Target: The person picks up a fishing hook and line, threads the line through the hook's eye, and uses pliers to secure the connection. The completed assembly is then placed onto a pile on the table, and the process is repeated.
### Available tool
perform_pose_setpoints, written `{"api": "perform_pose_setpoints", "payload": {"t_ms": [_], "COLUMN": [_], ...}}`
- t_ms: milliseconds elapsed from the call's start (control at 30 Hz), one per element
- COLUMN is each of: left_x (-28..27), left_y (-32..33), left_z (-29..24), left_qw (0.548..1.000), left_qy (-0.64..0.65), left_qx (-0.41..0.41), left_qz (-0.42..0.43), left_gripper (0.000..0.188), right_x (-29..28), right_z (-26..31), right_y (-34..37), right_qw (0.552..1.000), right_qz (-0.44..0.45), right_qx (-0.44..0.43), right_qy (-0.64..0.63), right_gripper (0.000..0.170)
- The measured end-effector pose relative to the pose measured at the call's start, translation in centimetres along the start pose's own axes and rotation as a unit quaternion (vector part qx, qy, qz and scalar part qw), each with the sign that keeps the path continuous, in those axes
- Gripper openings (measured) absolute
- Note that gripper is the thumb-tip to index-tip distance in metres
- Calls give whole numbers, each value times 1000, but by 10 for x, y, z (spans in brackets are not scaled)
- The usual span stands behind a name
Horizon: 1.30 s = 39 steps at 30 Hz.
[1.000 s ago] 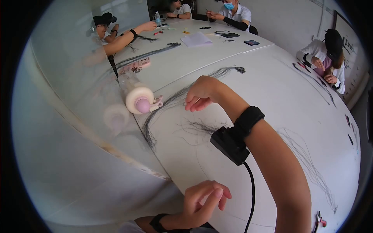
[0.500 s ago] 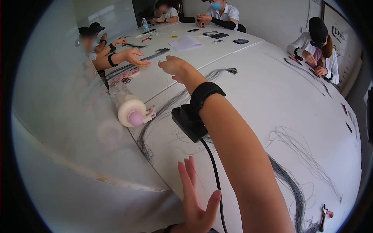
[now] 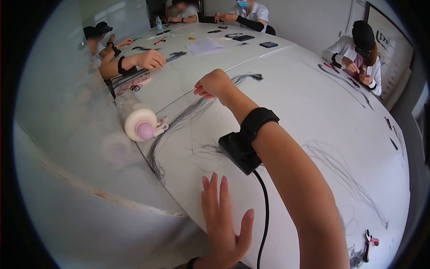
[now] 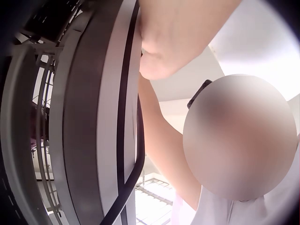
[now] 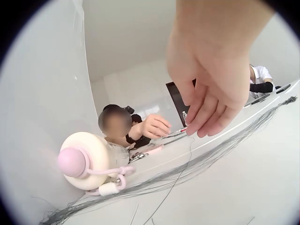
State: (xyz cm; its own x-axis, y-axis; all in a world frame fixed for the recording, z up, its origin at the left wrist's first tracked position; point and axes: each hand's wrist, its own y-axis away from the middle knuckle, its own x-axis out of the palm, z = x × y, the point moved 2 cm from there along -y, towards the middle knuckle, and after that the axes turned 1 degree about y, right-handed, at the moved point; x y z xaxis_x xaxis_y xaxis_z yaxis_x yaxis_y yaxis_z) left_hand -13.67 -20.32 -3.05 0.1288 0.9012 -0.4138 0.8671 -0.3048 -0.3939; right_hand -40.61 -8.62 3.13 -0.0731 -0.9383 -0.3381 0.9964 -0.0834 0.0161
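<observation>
In the head view my right hand (image 3: 212, 85) is above the long bundle of dark thin strands (image 3: 179, 120), its fingers bent and bunched. The right wrist view shows a single dark strand (image 5: 161, 202) running from those fingertips down towards the table, pinched at its top end. My left hand (image 3: 226, 224) is raised over the near table edge, fingers straight and thumb spread, holding nothing. A small frayed tuft of strands (image 3: 210, 149) lies partly behind the right wrist's camera.
A bottle with a cream and lilac lid (image 3: 141, 124) lies beside the clear panel at left. Red-handled pliers (image 3: 370, 245) and loose strands (image 3: 349, 179) lie at right. Another person's hand (image 3: 150, 59) reaches over the table; other people sit around it.
My right hand reached out beside the other person's hand, then drew back with its fingers bent together. My left hand went from loosely curled to straight and rose.
</observation>
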Motion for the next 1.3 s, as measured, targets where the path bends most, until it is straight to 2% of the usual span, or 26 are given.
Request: {"api": "perform_pose_setpoints", "payload": {"t_ms": [33, 67, 167, 233, 300, 433, 500, 567, 600, 633, 667, 700, 767, 800, 833, 900, 967, 1033, 1067, 1133, 1167, 1233, 1300], "left_x": [1, 1, -1, -1, -1, 5, 17, 34, 44, 53, 62, 70, 89, 101, 110, 130, 151, 164, 166, 171, 171, 172, 175], "left_y": [0, 0, 0, 1, 2, 6, 9, 15, 19, 25, 30, 35, 44, 50, 53, 56, 62, 60, 57, 53, 51, 48, 46], "left_z": [-1, -2, -6, -11, -20, -56, -75, -95, -105, -114, -124, -132, -147, -158, -165, -177, -187, -191, -193, -192, -191, -183, -178], "left_qw": [1000, 999, 997, 997, 991, 985, 975, 965, 951, 934, 923, 919, 877, 876, 875, 834, 845, 826, 828, 828, 829, 816, 816], "left_qy": [-19, -38, -57, -61, -96, -87, -39, -16, -3, 3, 3, 5, 37, 49, 41, 42, 41, 25, 14, -65, -70, -105, -92], "left_qx": [10, 21, 46, 52, 90, 136, 186, 214, 225, 235, 247, 250, 262, 268, 262, 308, 315, 313, 312, 325, 324, 286, 288], "left_qz": [-5, -12, -4, -4, 6, 67, 112, 153, 214, 269, 296, 303, 400, 398, 405, 456, 431, 468, 466, 452, 450, 490, 492], "left_gripper": [64, 61, 61, 59, 54, 44, 34, 28, 26, 24, 21, 21, 20, 18, 18, 13, 10, 7, 7, 7, 7, 8, 8], "right_x": [-7, -16, -47, -72, -101, -157, -182, -202, -210, -217, -229, -238, -259, -264, -265, -268, -260, -252, -249, -244, -242, -237, -233], "right_z": [0, 2, 35, 54, 73, 85, 78, 65, 55, 45, 28, 15, -20, -32, -45, -65, -80, -94, -98, -100, -99, -105, -108], "right_y": [4, 8, 51, 88, 139, 264, 331, 399, 431, 461, 494, 521, 574, 592, 605, 622, 623, 617, 611, 596, 589, 574, 560], "right_qw": [999, 998, 998, 991, 985, 963, 945, 930, 905, 897, 902, 889, 887, 880, 883, 888, 919, 945, 952, 956, 957, 960, 956], "right_qz": [-42, -47, -18, 32, 61, 33, 25, 40, 46, 45, 45, 28, -29, -70, -64, -151, -151, -130, -114, -126, -141, -146, -170], "right_qx": [16, 18, 64, 113, 104, 85, 124, 203, 281, 339, 356, 404, 397, 403, 402, 360, 275, 140, 99, 54, 17, 8, -33], "right_qy": [-25, -24, -8, 69, 123, 254, 300, 303, 316, 281, 240, 211, 237, 242, 232, 242, 239, 264, 266, 258, 253, 240, 235], "right_gripper": [17, 17, 18, 22, 25, 31, 32, 33, 33, 29, 26, 28, 22, 18, 18, 13, 7, 5, 2, 1, 2, 4, 5]}}
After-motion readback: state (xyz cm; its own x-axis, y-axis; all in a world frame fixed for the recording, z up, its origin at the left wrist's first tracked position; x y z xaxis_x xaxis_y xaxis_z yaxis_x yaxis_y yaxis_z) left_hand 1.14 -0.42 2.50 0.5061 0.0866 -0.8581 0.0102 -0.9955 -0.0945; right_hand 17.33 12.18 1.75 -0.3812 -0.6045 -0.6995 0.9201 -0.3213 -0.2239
